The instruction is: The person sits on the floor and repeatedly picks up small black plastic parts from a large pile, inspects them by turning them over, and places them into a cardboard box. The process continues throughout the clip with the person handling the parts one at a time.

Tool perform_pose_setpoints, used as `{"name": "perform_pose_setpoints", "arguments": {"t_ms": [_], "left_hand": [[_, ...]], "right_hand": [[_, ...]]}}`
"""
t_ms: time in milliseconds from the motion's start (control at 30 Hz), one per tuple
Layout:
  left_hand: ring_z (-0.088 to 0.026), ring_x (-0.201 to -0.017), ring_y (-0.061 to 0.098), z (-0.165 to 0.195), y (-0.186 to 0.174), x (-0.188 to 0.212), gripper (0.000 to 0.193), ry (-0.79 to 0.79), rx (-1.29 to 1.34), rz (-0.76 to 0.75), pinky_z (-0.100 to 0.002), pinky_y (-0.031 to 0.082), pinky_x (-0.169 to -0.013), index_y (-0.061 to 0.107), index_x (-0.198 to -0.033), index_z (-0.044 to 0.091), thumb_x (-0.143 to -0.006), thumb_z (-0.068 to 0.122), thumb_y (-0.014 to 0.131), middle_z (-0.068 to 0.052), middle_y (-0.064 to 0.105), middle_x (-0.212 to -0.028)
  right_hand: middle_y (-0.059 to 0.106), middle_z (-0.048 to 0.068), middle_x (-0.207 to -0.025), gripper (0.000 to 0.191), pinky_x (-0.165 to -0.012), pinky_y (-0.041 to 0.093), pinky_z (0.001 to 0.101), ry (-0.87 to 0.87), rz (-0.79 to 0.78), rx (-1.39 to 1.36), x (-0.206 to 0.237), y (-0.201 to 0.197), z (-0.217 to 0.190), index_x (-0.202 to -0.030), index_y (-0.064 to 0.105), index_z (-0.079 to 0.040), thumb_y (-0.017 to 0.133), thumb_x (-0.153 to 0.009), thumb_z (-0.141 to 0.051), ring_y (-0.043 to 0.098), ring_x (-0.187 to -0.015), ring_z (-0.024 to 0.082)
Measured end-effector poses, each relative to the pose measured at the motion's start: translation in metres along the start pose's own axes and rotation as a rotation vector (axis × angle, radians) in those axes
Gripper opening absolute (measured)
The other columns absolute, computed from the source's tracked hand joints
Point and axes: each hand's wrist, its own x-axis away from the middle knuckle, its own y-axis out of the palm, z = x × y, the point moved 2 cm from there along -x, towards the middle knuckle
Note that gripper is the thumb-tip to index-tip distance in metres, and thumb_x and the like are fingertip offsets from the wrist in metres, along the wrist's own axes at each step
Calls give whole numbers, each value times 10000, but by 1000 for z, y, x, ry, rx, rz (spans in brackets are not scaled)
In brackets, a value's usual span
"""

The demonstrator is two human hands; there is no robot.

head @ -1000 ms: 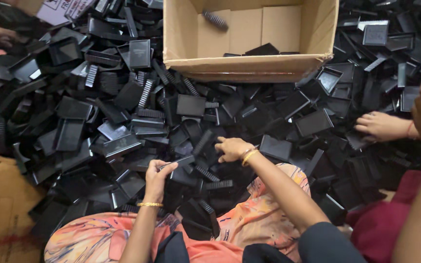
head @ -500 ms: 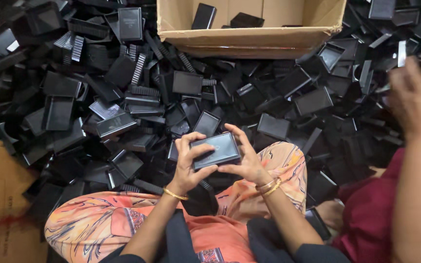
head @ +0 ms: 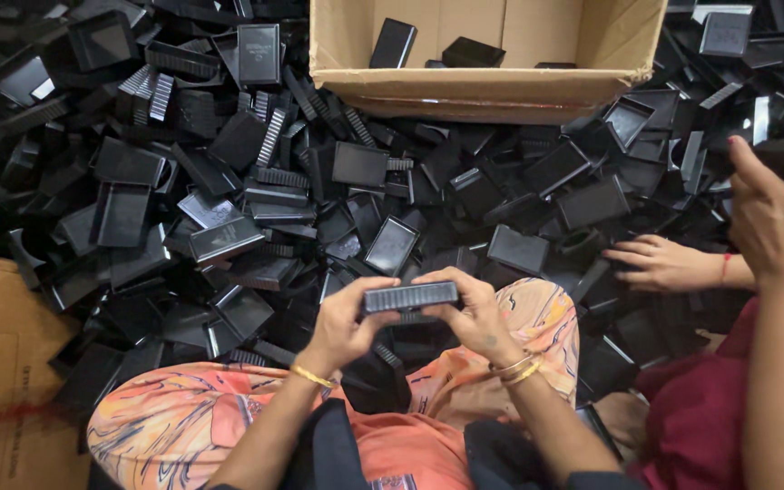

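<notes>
A deep heap of black plastic casings (head: pixel 229 209) covers the floor. An open cardboard box (head: pixel 483 86) stands at the far edge of the heap, with a few black pieces (head: pixel 392 44) inside. Flattened cardboard (head: pixel 2 363) lies at the left. A co-worker's hand (head: pixel 660 263) rests on the heap at the right, beside a maroon garment (head: pixel 700 408).

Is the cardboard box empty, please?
No, the box holds a few black parts lying against its back wall.

floor: hidden | on it: black plastic casings (head: pixel 229 209) heaped | cardboard box (head: pixel 483 86)
</notes>
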Motion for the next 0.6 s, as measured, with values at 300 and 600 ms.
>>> {"name": "perform_pose_setpoints", "arguments": {"t_ms": [300, 600], "left_hand": [[-295, -1015, 713, -142, -8, -130, 158, -22, -335, 183, -389, 566, -904, 725, -1119, 84, -988, 156, 675, -125, 725, -1087], [-325, -1131, 617, -192, 54, -150, 408, -182, -1042, -513, -511, 469, -944, 750, -999, 72, -805, 431, 740, -149, 706, -1091]], "right_hand": [[592, 193, -1315, 358, -1082, 464, 466, -585, 593, 796, -172, -98, -29, -1293, 590, 2, 751, -978, -49, 569, -1228, 377], [496, 224, -1507, 630, -945, 470, 510, -342, -45, 1159, -186, -4, 186, -1356, 589, -199, 747, -767, -44, 511, -1271, 456]]}}
